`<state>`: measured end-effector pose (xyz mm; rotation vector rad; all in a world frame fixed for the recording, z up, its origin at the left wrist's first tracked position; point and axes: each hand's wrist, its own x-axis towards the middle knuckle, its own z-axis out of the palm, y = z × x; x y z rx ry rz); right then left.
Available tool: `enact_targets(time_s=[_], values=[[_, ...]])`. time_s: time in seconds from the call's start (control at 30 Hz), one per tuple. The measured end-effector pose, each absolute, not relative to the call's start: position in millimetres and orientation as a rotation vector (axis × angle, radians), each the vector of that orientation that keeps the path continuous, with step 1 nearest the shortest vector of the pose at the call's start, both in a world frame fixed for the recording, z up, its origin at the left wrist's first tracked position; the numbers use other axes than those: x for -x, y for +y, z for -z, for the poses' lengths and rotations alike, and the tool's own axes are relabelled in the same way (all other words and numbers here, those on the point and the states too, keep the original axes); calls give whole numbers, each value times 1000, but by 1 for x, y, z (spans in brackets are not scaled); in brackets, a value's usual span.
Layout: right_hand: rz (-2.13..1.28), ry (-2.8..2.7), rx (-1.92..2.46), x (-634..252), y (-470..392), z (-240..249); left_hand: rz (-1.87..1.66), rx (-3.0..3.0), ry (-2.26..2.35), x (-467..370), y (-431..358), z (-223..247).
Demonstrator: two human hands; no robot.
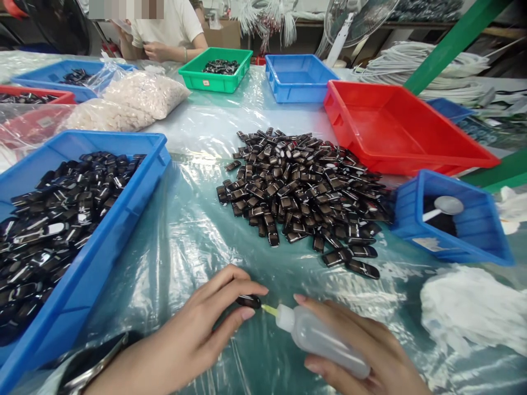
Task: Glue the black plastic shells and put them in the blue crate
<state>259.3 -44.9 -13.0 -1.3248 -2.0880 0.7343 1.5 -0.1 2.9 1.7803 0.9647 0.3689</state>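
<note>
Between the thumb and fingers of my left hand (209, 318) is a small glossy black part (248, 300), held just above the plastic-covered table. My right hand (358, 340) grips a translucent squeeze bottle (325, 334) with a white cap and a thin yellow-green nozzle. The nozzle tip points left and is at the right end of the black part; whether they touch is too small to tell. Beyond both hands lies a large heap of similar black parts (288, 192) on the table.
A blue tray (135, 203) full of black parts stands at the left. At the right are a red tray (395, 120), a blue bin (481, 219) with a scoop (448, 205), and a white cloth (473, 307). A person (168, 33) sits across the table (193, 230).
</note>
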Motion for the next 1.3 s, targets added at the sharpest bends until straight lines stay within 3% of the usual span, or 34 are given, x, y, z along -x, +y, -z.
enact_targets(time_s=[0.7,1.3], values=[[-512,-2222,1285,-262,-44,16,-286,-1717,980,2,1,-5],[-550,-2210,1282,-259,-41,13,-372,-1777,938,1,2,-2]])
